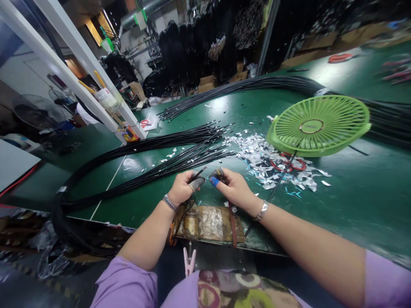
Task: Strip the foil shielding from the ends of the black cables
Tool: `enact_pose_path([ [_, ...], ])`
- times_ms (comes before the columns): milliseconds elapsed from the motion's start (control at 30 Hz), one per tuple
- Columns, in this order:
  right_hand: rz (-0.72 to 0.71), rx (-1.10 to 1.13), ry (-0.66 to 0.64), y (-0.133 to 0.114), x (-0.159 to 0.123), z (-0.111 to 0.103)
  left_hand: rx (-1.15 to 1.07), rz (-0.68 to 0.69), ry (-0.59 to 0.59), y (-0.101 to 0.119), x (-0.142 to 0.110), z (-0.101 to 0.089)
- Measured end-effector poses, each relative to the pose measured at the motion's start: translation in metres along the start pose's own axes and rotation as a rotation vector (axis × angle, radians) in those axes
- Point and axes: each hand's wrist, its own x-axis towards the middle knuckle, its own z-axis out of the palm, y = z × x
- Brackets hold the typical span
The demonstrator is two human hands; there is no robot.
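Note:
My left hand [184,187], with a pale finger cover, is closed round a black cable [201,172] whose end sticks up past the fingers. Just to its right, my right hand [236,188] is curled shut, blue tape on one finger; a small dark item shows at its fingertips, too blurred to name. The two hands almost meet above a tape-wrapped wooden block [213,222] at the table's near edge. Beyond them lies a bundle of black cables [144,177], its ends fanned toward the hands.
White and blue scraps [257,154] cover the green table [346,201] right of the cables. A green fan [321,126] stands over them, beside red-handled scissors [297,163]. Another cable bundle [244,84] curves along the back. A white post [80,55] rises at left.

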Motion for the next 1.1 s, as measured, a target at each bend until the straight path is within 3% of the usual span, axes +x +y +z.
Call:
enact_pose_path([
  [367,-0.092,-0.066,-0.035,-0.006,-0.005,0.007,0.083,0.058,0.006,-0.004,0.001,-0.001],
  [600,-0.098,-0.233,0.034,-0.002,-0.002,0.001,0.056,0.04,0.022,-0.006,0.002,-0.001],
  [900,-0.225,-0.644,-0.08,0.0,-0.003,-0.002,0.175,0.05,-0.03,-0.007,0.002,0.001],
  [1100,-0.102,-0.855,-0.27,-0.014,0.0,-0.005,0.288,-0.154,-0.121,-0.008,0.006,0.002],
])
